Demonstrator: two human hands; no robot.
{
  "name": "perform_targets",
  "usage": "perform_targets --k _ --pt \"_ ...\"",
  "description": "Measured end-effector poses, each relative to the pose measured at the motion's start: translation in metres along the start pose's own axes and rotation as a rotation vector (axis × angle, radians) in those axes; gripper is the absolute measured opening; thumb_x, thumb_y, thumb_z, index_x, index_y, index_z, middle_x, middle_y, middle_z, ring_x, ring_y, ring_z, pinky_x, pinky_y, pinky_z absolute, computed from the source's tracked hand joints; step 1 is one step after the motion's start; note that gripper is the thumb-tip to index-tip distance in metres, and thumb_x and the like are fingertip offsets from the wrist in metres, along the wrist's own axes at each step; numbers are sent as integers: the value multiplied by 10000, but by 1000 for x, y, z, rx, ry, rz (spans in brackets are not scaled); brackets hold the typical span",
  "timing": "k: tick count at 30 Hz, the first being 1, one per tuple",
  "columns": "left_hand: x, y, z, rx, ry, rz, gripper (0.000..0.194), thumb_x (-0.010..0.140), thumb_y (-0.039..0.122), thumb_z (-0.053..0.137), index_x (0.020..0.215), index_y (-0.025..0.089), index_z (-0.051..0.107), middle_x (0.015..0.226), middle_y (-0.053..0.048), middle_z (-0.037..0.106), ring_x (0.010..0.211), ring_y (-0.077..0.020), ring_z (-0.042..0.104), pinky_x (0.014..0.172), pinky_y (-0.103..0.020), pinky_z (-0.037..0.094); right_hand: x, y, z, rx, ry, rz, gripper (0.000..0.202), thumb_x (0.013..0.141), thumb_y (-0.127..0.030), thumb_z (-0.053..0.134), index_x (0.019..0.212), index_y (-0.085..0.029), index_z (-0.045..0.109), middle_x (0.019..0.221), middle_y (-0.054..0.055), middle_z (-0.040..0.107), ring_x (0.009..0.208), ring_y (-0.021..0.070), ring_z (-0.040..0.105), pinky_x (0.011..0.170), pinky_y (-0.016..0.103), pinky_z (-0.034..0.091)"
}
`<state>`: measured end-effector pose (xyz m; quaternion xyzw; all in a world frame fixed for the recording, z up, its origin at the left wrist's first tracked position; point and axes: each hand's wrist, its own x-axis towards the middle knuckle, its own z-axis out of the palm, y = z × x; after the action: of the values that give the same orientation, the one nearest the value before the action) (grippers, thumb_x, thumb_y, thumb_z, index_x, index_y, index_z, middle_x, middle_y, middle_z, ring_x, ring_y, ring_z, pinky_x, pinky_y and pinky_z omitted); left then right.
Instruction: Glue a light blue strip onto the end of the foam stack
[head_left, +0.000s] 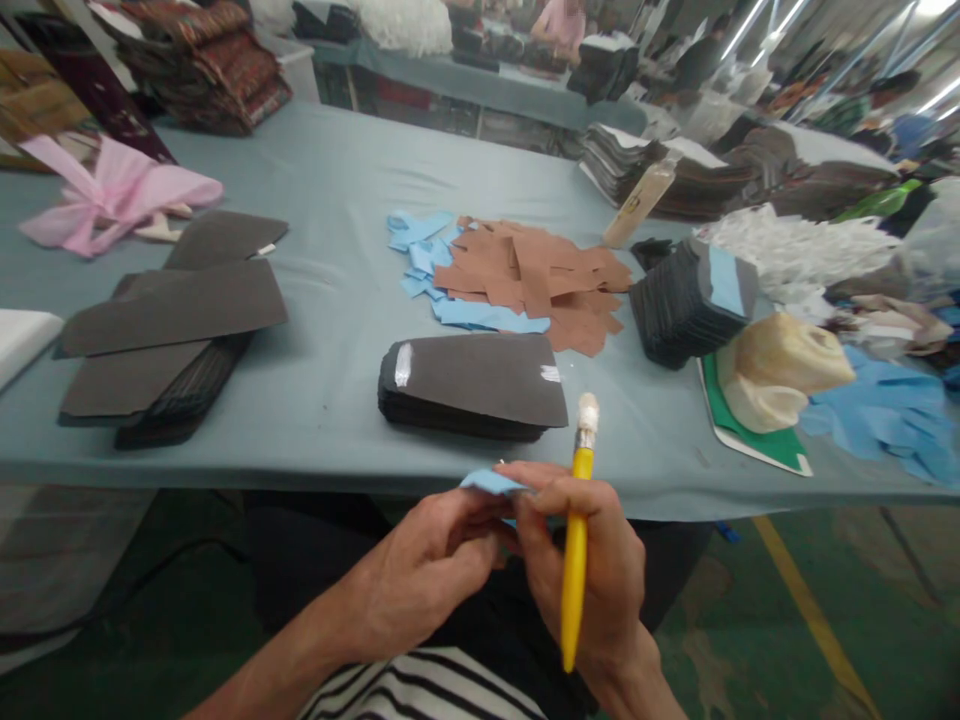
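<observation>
Close to the table's front edge, my left hand point(431, 565) is closed on a small light-blue strip point(491, 482). My right hand point(589, 550) pinches the same strip's right end and also carries a yellow-handled brush point(575, 560), its white-coated tip pointing up. Just beyond my hands lies a stack of dark grey pieces point(480, 375), with white smears near both ends of the top piece. Farther back is a spread of brown strips point(517, 265), with more light-blue strips point(424, 255) along its left and front sides.
Dark pieces point(172, 310) lie fanned at left, near pink cloth point(120, 195). At right stand a banded dark stack point(686, 305), a cut-open plastic container point(780, 365) on a green board point(739, 430), and a bottle point(637, 205). A person point(559, 30) is far back.
</observation>
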<state>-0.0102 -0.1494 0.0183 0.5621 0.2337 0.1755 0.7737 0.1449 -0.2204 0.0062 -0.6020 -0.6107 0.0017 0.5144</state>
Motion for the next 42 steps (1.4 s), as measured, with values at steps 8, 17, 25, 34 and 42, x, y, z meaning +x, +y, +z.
perform_targets --k 8,17,25,34,42 --pt "-1 -22 -27 -142 285 -48 671 733 649 906 1165 187 681 989 -45 712 860 -155 645 750 -241 548 8 6 -2 45 19 120 199 969 -128 689 968 -272 552 804 -49 701 669 105 725 666 183 603" --pt "10 -13 -14 -93 549 111 397 870 521 810 797 174 632 645 47 567 574 -81 490 550 -185 439 31 -1 16 110 -114 84 204 985 -141 677 968 -268 519 818 -60 711 648 83 704 627 159 575" --pt "10 -11 -33 -157 650 115 388 885 527 797 815 174 653 672 16 651 604 -100 560 595 -197 484 55 7 46 143 -139 85 220 983 -115 649 964 -274 499 885 -50 684 743 91 693 667 185 559" --pt "3 -24 -56 -271 564 50 410 918 581 777 883 184 682 736 19 674 677 -104 607 669 -188 519 65 2 62 188 -218 141 218 981 -103 648 973 -275 513 890 -48 686 739 88 677 643 185 527" --pt "2 -9 -64 -295 477 68 408 850 527 867 953 174 689 806 10 677 709 -110 592 685 -201 529 71 -5 59 245 -399 131 228 994 -82 632 986 -273 508 894 -33 700 734 100 685 620 194 530"
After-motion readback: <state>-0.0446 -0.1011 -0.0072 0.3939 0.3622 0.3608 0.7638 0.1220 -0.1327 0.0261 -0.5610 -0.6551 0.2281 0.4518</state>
